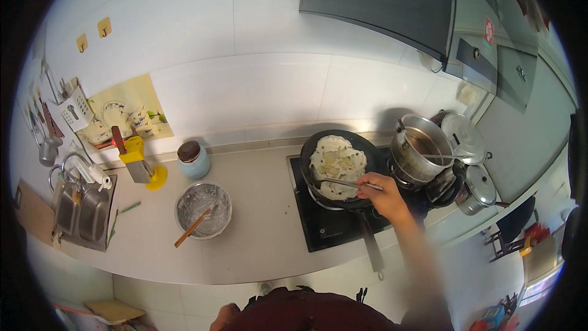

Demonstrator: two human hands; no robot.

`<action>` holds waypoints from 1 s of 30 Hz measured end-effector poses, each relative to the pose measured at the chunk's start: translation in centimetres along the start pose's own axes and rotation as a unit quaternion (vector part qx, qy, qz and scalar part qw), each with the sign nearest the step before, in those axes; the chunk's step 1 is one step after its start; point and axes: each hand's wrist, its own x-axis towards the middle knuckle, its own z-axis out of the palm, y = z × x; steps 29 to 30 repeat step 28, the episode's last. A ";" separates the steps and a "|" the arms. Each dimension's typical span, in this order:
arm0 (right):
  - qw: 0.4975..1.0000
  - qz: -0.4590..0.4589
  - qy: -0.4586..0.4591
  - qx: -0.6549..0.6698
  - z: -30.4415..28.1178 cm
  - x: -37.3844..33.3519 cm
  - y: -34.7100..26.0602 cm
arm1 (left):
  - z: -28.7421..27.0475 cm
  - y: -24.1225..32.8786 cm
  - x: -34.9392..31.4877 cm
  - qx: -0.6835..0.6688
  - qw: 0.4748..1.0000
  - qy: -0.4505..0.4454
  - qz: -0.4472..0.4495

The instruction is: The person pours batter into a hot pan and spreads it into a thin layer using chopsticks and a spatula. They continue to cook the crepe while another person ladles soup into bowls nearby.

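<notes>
My right hand (378, 191) is closed around the handle of a slim metal utensil (343, 182) that looks like a spoon. Its far end meets the left side of a pale pancake with green flecks (334, 158). The pancake lies in a black frying pan (355, 140) on the cooktop, and the pan's handle (371, 245) points toward me over the counter edge. My left hand (225, 317) hangs low by my body at the bottom edge, away from the counter; its fingers are mostly hidden.
Left of the black cooktop (321, 239) stands a batter-smeared bowl (223, 224) with wooden chopsticks (195, 225). Behind it is a blue jar (195, 165). A large pot (407, 159) and a lidded pot (479, 190) crowd the right. At far left is a sink (92, 220).
</notes>
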 end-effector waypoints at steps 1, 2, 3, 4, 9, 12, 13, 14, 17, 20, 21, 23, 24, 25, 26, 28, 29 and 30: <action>1.000 -0.010 0.004 -0.002 0.2 -0.1 0.1 | 1.0 -1.0 0.2 0.000 1.000 -0.015 -0.012; 1.000 -0.022 0.007 -0.003 0.3 0.0 0.2 | 0.8 -0.7 -0.1 -0.027 0.999 -0.021 -0.039; 0.999 -0.032 0.011 -0.009 0.2 -0.1 0.1 | 1.2 -0.5 0.0 -0.055 0.996 -0.031 -0.060; 0.997 -0.058 0.027 -0.040 -0.2 -0.3 0.1 | 1.4 -0.5 -0.1 -0.090 0.993 -0.032 -0.074; 0.992 -0.066 0.046 -0.093 -2.3 -1.4 0.7 | 2.8 -0.7 0.4 -0.334 0.934 -0.030 -0.127; 0.998 0.041 0.029 0.044 -1.9 -1.3 -0.1 | 4.4 -0.6 0.3 -0.458 0.877 -0.037 -0.139; 0.997 0.046 0.031 0.058 -1.8 -1.1 -0.1 | 4.3 -1.1 0.1 -0.346 0.934 -0.045 -0.079; 0.996 0.050 0.031 0.071 -1.4 -0.6 0.3 | 2.3 1.7 -1.4 -0.219 0.975 -0.037 -0.020; 0.998 0.022 0.021 0.060 -0.7 0.5 1.3 | -2.2 7.7 -4.4 -0.175 0.984 -0.031 0.015; 0.998 0.008 0.024 0.059 -0.3 1.1 1.4 | 0.7 4.1 -3.0 -0.100 0.994 -0.022 0.049; 0.997 0.007 0.035 0.069 -0.5 1.0 1.4 | 1.8 2.7 -2.3 -0.042 0.997 -0.013 0.069; 0.994 0.018 0.074 0.083 -2.0 0.2 1.7 | -1.5 8.0 -3.3 -0.007 1.000 0.014 -0.001; 0.991 0.030 0.098 0.092 -3.0 -0.5 1.6 | -2.8 10.1 -4.0 0.011 0.999 0.025 -0.037; 0.987 0.035 0.117 0.105 -3.9 -1.1 1.1 | -2.5 9.8 -3.5 0.005 0.998 0.027 -0.050; 0.982 0.032 0.133 0.127 -4.8 -1.6 1.9 | -1.2 8.3 -2.2 -0.001 0.998 0.030 -0.063; 0.969 0.025 0.165 0.180 -5.2 -2.2 2.0 | 0.0 3.9 0.6 -0.004 0.996 0.032 -0.081; 0.969 0.025 0.165 0.180 -5.2 -2.2 2.0 | 0.0 3.9 0.6 -0.004 0.996 0.032 -0.081; 0.969 0.025 0.165 0.180 -5.2 -2.2 2.0 | 0.0 3.9 0.6 -0.004 0.996 0.032 -0.081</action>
